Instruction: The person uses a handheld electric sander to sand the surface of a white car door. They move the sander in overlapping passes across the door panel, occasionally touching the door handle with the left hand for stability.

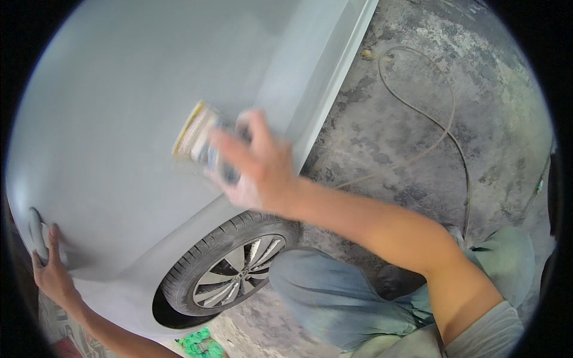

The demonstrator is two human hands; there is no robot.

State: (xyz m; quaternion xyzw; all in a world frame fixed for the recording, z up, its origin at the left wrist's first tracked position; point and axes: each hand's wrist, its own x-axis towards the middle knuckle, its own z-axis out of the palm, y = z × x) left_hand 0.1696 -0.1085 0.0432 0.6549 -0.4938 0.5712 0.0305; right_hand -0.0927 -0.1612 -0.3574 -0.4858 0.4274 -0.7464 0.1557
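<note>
My right arm comes in from the lower right, elbow bent, forearm reaching up and left across the wheel's (190,267) upper edge, so the right hand (253,164) is out over the big grey car panel (137,137). That hand is pretty smeared on my feed, but the grip reads as closed: fingers and thumb wrapped round the back of a pale, blocky tool (194,136) with a yellowish edge. The tool is out over the panel, above and left of the wheel, yellowish edge pointing away from my palm. Too blurry for me to say if it's sitting flat on the surface.

Left arm runs in low from the bottom edge, stretched up and left. The left hand (57,283) is right by a grey, rounded handle (39,234) at the panel's far left, thumb sticking up on one side, fingers round its lower end. Touching it, looks like, but I can't tell how tightly that grip is closed.

Also in view: my bent leg in blue-grey trousers (328,292) just beside the wheel, and a thin hose (416,109) looped on the stained floor (507,149) off to the right.
</note>
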